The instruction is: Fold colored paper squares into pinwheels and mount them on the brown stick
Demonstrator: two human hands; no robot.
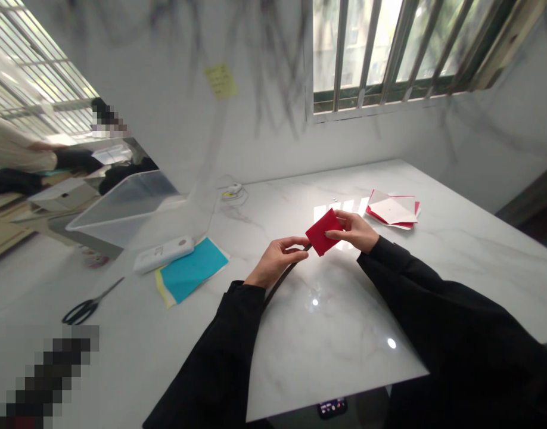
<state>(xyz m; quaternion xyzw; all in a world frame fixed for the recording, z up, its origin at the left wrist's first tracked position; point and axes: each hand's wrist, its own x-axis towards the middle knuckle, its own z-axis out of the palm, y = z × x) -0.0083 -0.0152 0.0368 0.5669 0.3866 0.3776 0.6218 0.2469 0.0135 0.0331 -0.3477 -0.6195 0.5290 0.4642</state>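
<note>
In the head view my right hand (359,231) pinches a small red paper piece (322,233) by its right edge, thumb on its face. My left hand (277,260) is closed on a thin dark strip (281,277), whose tip meets or nearly meets the lower left edge of the red paper. From there the strip curves down behind my left sleeve, where it is hidden. Both hands are a little above the white marbled table (340,333). To the right of my right hand lies a loose pile of red and white paper pieces (393,211).
Left of my hands, blue paper (195,271) lies over yellow paper, touching a white oblong device (164,255). Scissors (86,308) lie farther left. Behind stand a clear plastic bin (117,208) and a coiled white cable (232,192). A phone (332,407) shows below the table's front edge.
</note>
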